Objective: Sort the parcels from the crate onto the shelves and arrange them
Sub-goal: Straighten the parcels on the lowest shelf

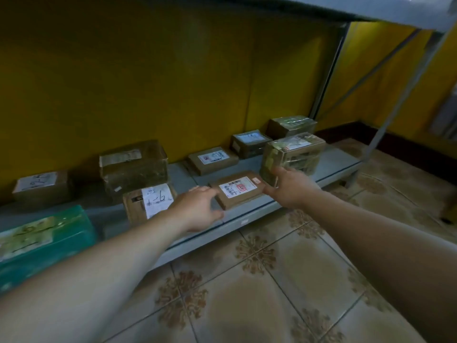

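A flat brown parcel (241,194) with a white label and a red stamp lies near the front edge of the low grey shelf (247,219). My left hand (197,209) grips its left end, fingers along the far side and thumb at the near corner. My right hand (289,186) is at the parcel's right end. Its thumb touches the parcel's edge, and its fingers lie straight against the lower left corner of a tape-wrapped box (294,154) just behind. The crate is not in view.
More parcels stand on the shelf: a box marked in pen (148,201), a large taped box (133,167), a small box (42,186) at the left, a teal package (44,241), and flat parcels (212,159) toward the yellow wall. An upper shelf (395,11) overhangs. The floor is tiled.
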Motion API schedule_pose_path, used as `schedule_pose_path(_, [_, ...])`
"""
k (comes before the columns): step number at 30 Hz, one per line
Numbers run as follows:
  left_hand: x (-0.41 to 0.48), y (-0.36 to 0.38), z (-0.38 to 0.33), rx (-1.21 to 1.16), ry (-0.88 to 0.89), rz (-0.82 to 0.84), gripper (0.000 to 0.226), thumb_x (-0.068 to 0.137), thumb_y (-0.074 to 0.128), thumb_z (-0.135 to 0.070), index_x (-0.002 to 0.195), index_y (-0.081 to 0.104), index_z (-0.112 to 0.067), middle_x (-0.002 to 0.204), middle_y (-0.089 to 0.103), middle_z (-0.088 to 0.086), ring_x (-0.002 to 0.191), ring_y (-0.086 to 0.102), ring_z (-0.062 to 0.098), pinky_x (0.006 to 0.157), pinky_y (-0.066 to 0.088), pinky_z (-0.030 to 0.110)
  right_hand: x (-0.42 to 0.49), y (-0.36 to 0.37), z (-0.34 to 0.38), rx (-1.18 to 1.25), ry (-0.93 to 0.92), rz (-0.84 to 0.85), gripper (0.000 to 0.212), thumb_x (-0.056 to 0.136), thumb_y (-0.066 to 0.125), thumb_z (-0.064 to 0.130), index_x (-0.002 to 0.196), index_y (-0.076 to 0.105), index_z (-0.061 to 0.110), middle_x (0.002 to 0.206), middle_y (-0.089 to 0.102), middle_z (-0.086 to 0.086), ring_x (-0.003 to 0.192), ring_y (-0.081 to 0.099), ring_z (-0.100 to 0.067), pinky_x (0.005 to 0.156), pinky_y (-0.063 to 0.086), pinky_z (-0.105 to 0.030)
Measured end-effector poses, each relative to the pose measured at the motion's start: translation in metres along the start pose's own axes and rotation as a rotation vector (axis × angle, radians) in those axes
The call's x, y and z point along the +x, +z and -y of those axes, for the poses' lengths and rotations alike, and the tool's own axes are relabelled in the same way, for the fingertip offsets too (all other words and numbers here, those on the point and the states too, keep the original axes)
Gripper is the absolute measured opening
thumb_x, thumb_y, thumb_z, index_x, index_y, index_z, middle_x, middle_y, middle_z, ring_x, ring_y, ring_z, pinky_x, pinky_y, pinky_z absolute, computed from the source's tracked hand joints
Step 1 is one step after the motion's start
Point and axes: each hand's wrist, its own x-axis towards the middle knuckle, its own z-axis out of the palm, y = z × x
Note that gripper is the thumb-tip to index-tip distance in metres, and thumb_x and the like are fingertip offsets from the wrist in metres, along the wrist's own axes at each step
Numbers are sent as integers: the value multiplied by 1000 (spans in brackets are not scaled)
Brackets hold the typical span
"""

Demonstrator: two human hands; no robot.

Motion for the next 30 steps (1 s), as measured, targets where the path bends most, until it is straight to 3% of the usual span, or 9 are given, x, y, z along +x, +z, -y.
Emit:
schedule_pose_path(6, [63,20,-43,17,-116,45,69,92,57,-49,150,30,-23,155,31,1,141,28,21,112,26,33,69,-5,-68,15,-75,42,71,96,47,59,152,31,20,148,44,-13,133,44,-32,108,40,-46])
schedule_pose_path(13, [114,32,-43,24,-222,51,67,91,56,-49,149,33,-26,152,37,1,139,32,24,113,30,37,135,3,-103,15,-146,146,74,95,47,60,153,29,19,151,41,-14,136,41,-33,111,37,-43])
schedule_pose_path(19, [131,73,-14,73,-146,84,65,90,53,-53,146,35,-25,152,35,2,141,27,26,114,28,45,161,31,-77,-53,-180,212,62,96,46,57,142,42,16,138,53,-14,125,50,-33,101,45,-41])
schedule_pose_path(25, [140,85,-2,23,-57,62,61,92,52,-49,146,35,-27,150,36,2,140,26,24,113,27,44,172,26,-27,-84,-206,243,65,98,47,54,153,30,23,151,44,-9,133,46,-32,99,42,-39])
schedule_pose_path(30, [167,106,5,43,-48,35,61,91,52,-50,145,38,-26,153,29,3,141,21,24,112,27,44,199,57,-32,-91,-201,274,62,98,49,52,150,35,21,146,47,-10,129,49,-31,98,44,-41])
